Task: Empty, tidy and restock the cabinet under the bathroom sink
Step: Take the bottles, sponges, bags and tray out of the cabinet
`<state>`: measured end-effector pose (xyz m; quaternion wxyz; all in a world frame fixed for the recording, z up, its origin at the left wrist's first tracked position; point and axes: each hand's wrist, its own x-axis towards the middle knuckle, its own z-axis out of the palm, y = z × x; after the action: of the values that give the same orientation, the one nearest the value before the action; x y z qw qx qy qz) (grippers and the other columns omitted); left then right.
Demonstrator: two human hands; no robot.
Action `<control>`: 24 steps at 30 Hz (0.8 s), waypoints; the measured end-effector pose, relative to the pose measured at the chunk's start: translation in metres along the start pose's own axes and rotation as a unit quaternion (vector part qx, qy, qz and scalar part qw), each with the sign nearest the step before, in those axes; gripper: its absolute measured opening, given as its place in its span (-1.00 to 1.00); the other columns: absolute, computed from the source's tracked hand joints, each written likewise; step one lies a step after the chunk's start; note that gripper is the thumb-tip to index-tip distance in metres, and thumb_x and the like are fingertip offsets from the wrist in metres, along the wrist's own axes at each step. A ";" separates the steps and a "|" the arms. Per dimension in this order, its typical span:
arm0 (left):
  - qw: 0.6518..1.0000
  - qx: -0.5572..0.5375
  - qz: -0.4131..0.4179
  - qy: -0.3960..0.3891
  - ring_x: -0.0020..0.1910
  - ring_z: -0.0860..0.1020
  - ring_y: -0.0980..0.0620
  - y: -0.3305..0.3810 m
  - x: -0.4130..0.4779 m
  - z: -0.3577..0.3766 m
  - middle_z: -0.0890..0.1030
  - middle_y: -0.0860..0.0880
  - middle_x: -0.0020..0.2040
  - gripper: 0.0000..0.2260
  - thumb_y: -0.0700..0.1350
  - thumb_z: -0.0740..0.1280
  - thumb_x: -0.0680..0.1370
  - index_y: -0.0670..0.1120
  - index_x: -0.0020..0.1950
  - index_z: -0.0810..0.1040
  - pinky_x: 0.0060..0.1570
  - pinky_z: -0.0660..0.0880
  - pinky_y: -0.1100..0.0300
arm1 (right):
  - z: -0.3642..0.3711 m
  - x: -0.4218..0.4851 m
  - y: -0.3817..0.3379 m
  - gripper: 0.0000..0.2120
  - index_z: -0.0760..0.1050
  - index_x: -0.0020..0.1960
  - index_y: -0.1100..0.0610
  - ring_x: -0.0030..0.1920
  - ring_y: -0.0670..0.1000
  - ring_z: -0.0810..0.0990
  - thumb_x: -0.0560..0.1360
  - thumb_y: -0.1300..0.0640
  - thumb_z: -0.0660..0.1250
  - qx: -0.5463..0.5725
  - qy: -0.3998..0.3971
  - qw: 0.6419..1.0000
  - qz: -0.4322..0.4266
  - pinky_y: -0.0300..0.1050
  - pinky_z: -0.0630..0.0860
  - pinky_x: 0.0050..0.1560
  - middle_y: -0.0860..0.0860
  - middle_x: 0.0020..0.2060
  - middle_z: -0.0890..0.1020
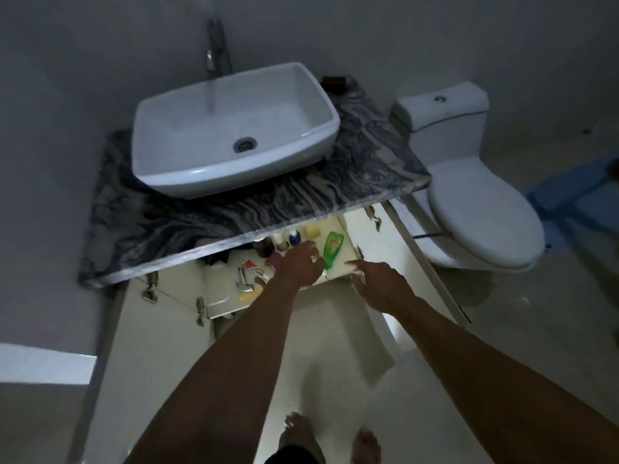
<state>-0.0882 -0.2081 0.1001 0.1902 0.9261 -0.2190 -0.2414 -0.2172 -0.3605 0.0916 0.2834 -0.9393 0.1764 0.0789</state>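
A: status on the hands?

B: left hand (301,262) is out over the shelf (221,291), back up, fingers bent. can't tell if it grips anything. right hand (371,279) is flat with fingers spread at the shelf's front edge, holding nothing.

A: and the cabinet?

B: cabinet (349,236) is straight ahead of both hands, under the surface. left door (160,329) and right door (412,262) stand wide open outside the arms. green bottle (331,247) lies on its side between the two hands, just beside the left fingertips. blue-capped bottle (294,237) stands just beyond the left hand, with a yellow block (313,231) next to it. toothpaste tube (254,266) and metal fitting (243,281) lie left of the left hand.

A: surface and room?

B: grey-veined marble surface (368,155) overhangs beyond the hands. white vessel basin (217,175) sits on it with the drain visible and the faucet (212,51) behind. small dark object (333,83) at its far right corner. white toilet (479,212), lid down, is right of the right hand. pale floor (335,346), bare feet (298,430) below the arms. lighting is dim.
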 end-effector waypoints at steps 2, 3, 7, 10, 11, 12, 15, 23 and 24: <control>0.999 -0.031 -0.022 -0.006 0.43 0.36 -0.17 -0.005 0.002 -0.006 0.37 -0.16 0.49 -0.50 0.00 0.25 0.63 -0.11 0.54 0.28 0.30 0.32 0.13 | -0.006 0.007 -0.018 -0.63 0.45 0.41 -0.07 0.21 0.10 0.59 0.61 -0.04 0.22 -0.047 -0.016 0.998 -0.034 -0.02 0.53 0.17 0.03 0.27 0.61; 0.999 -0.031 -0.023 -0.012 0.44 0.35 -0.17 -0.009 0.006 -0.009 0.35 -0.15 0.50 -0.50 0.01 0.24 0.63 -0.10 0.55 0.27 0.31 0.31 0.13 | -0.009 0.012 -0.025 -0.62 0.43 0.43 -0.07 0.24 0.08 0.57 0.62 -0.03 0.21 -0.072 -0.020 0.996 -0.044 -0.03 0.50 0.19 0.01 0.28 0.59; 0.999 -0.008 -0.013 -0.029 0.42 0.39 -0.16 -0.026 0.030 -0.016 0.39 -0.16 0.48 -0.49 0.01 0.23 0.64 -0.11 0.56 0.24 0.30 0.31 0.12 | -0.014 0.041 -0.034 -0.59 0.38 0.45 -0.11 0.25 0.07 0.56 0.61 -0.05 0.17 -0.135 -0.032 0.989 -0.056 0.00 0.50 0.20 0.00 0.30 0.57; 0.999 -0.010 0.002 -0.037 0.44 0.37 -0.10 -0.037 0.057 -0.014 0.41 -0.15 0.46 -0.53 -0.05 0.27 0.63 -0.15 0.52 0.31 0.33 0.24 0.20 | -0.005 0.073 -0.024 -0.58 0.37 0.46 -0.12 0.27 0.08 0.56 0.60 -0.05 0.18 -0.146 -0.047 0.988 -0.036 0.04 0.50 0.22 -0.01 0.32 0.56; 0.999 -0.010 0.008 -0.042 0.44 0.36 -0.08 -0.044 0.070 -0.009 0.42 -0.14 0.46 -0.54 -0.06 0.28 0.62 -0.16 0.50 0.33 0.32 0.21 0.25 | 0.003 0.085 -0.020 -0.57 0.36 0.47 -0.12 0.28 0.08 0.54 0.61 -0.06 0.18 -0.153 -0.056 0.986 -0.033 0.04 0.49 0.24 0.00 0.34 0.55; 0.999 -0.006 0.016 -0.050 0.44 0.36 -0.07 -0.050 0.082 -0.003 0.42 -0.13 0.45 -0.54 -0.05 0.29 0.62 -0.15 0.50 0.34 0.30 0.20 0.27 | 0.010 0.098 -0.014 -0.57 0.35 0.47 -0.13 0.30 0.09 0.53 0.61 -0.06 0.18 -0.159 -0.064 0.985 -0.032 0.04 0.49 0.25 0.00 0.35 0.54; 0.997 0.031 0.025 -0.065 0.42 0.37 -0.06 -0.073 0.120 0.026 0.42 -0.08 0.45 -0.54 0.01 0.27 0.62 -0.05 0.51 0.31 0.29 0.18 0.25 | 0.045 0.136 0.008 -0.56 0.35 0.47 -0.15 0.34 0.07 0.50 0.60 -0.04 0.20 -0.162 -0.071 0.984 -0.035 0.01 0.46 0.30 -0.01 0.39 0.51; 0.997 0.046 0.032 -0.056 0.38 0.43 -0.09 -0.150 0.253 0.143 0.40 -0.06 0.46 -0.48 0.04 0.23 0.61 0.00 0.56 0.23 0.30 0.39 0.11 | 0.186 0.245 0.108 -0.59 0.44 0.39 -0.16 0.35 -0.01 0.49 0.56 0.06 0.25 -0.172 -0.028 0.983 -0.054 -0.03 0.41 0.37 -0.10 0.38 0.52; 0.998 0.039 0.036 -0.041 0.35 0.44 -0.12 -0.159 0.268 0.157 0.42 -0.09 0.44 -0.47 0.04 0.25 0.59 0.00 0.54 0.25 0.29 0.42 0.06 | 0.203 0.257 0.122 -0.59 0.44 0.38 -0.17 0.34 -0.02 0.50 0.55 0.07 0.25 -0.167 -0.021 0.984 -0.053 -0.02 0.42 0.36 -0.11 0.37 0.52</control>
<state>0.0896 -0.2483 -0.1976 0.1531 0.9137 -0.2688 -0.2635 -0.0346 -0.4154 -0.2012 0.1303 -0.9796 0.1044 0.1116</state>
